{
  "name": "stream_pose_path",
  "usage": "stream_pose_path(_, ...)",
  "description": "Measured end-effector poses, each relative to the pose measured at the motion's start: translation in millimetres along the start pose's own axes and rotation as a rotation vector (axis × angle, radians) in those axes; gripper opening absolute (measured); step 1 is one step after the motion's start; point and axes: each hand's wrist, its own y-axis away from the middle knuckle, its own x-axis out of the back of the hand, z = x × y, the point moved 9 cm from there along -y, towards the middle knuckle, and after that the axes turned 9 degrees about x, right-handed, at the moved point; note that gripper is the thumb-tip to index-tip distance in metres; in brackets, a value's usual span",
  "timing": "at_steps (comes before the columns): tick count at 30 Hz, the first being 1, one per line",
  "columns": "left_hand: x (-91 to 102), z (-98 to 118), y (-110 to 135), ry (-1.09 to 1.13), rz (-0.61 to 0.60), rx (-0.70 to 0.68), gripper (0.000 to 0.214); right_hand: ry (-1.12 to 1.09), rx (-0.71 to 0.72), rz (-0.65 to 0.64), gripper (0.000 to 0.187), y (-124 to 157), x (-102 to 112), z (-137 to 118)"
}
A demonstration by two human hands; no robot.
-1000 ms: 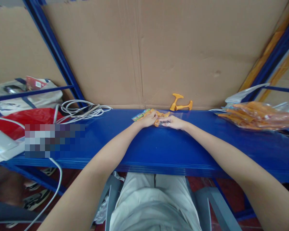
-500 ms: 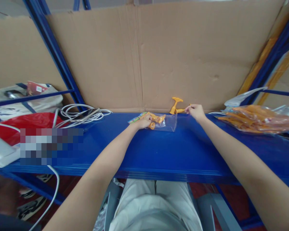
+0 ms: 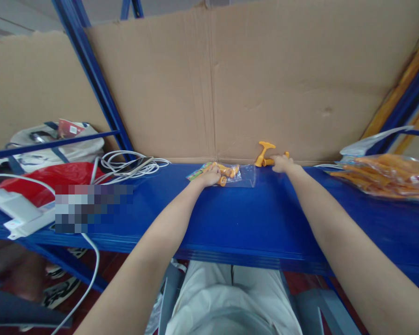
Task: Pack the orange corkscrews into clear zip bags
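My left hand is closed on a clear plastic bag that lies flat on the blue shelf. Inside the bag are orange plastic pieces, and a colourful printed card shows at its left end. To the right, my right hand has its fingers closed around a second orange plastic piece; its ends show on either side of the fingers and its middle is hidden. Just left of that hand an orange T-shaped plastic piece stands against the cardboard.
A cardboard sheet backs the blue shelf. Bagged orange pieces lie at the right. On the left are coiled white cables, a red bag, a white power strip and a cloth bag. Part of another person shows lower left.
My right hand has come lower over the orange piece near the T-shaped one, covering more of it. My left hand stays on the bag. The camera view has shifted slightly.
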Motion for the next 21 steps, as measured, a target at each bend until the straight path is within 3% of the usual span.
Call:
stream_pose_path(4,-0.4,3,7,-0.013,-0.042,0.086,0.052,0.068,0.008,-0.029,0.066,-4,-6,-7)
stream_pose_path(15,2.0,28,18,-0.034,-0.027,-0.011,0.038,0.054,0.014,0.051,0.064,-21,-16,11)
stream_pose_path(21,4.2,32,21,-0.009,-0.023,0.000,0.034,0.034,-0.053,-0.019,0.062,-14,-10,4)
